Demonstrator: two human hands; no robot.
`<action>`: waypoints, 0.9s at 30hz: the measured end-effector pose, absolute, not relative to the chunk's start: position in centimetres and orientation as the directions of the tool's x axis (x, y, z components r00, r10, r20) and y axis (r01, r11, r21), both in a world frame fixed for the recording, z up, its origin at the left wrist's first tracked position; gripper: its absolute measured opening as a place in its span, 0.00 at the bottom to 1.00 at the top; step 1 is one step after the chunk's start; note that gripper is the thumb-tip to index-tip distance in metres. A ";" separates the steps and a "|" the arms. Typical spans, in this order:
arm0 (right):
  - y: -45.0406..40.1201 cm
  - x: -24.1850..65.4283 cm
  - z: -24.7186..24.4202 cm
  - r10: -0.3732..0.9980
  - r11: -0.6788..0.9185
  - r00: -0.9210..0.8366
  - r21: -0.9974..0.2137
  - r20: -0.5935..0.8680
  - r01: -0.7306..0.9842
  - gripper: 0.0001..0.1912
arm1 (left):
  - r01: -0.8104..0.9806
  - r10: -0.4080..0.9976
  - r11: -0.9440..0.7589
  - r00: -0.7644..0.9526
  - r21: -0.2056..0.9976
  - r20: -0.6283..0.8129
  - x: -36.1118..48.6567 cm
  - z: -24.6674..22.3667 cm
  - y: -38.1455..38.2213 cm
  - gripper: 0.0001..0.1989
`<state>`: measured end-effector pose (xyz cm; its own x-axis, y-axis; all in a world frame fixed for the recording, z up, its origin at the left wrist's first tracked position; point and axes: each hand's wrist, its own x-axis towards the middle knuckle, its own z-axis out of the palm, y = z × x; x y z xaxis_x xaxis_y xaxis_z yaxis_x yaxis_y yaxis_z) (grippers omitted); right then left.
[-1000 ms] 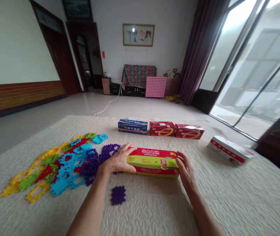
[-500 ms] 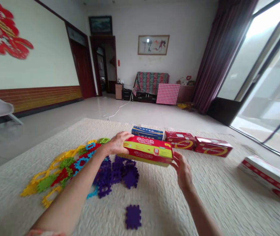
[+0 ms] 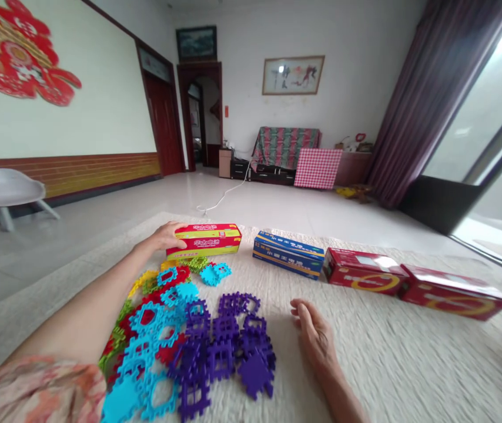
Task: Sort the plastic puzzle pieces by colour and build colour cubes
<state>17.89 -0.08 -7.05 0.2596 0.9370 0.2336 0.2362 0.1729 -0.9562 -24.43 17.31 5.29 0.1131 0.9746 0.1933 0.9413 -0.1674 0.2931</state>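
Note:
A red and yellow battery box (image 3: pixel 209 241) stands on the textured mat, past the plastic pieces. My left hand (image 3: pixel 169 237) grips its left end, thumb on the front face. My right hand (image 3: pixel 315 332) is low over the mat, right of the purple interlocking pieces (image 3: pixel 222 346), fingers loosely bent and apart, holding nothing. Light-blue interlocking pieces (image 3: pixel 145 346) lie beside the purple ones, with red and green pieces partly behind my left forearm. A blue box (image 3: pixel 288 255) sits to the right of the battery box, across a small gap.
Two dark-red boxes, a nearer-to-middle one (image 3: pixel 365 272) and a far-right one (image 3: pixel 454 292), continue the row on the beige mat (image 3: pixel 414 358). Beyond the mat, a white cord (image 3: pixel 228 191) runs over the tiled floor. A white chair (image 3: pixel 8 191) stands at the left.
The red and yellow box has moved left and down onto the mat, beside the blue box. My right hand has let go of it and moved back. The view has turned slightly left.

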 end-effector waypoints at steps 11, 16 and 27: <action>-0.1 17.8 -7.0 0.949 0.122 0.245 -0.946 0.200 0.302 0.22 | 0.904 0.927 -0.366 0.333 0.221 0.175 -21.9 2.5 24.7 0.32; -0.1 17.7 -7.0 0.946 0.131 0.248 -0.946 0.209 0.297 0.22 | 0.948 0.928 -0.289 0.242 0.135 0.285 -20.1 1.3 23.4 0.30; 0.2 17.4 -6.5 0.931 0.195 0.253 -0.943 0.264 0.270 0.24 | 0.598 0.687 -0.723 0.671 0.346 0.279 -6.9 0.4 4.5 0.22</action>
<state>17.40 0.17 -6.51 0.2527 0.9307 0.2644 0.2702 0.1945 -0.9429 -6.85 4.49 0.36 0.6706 0.6873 0.2791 0.5975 -0.7235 0.3458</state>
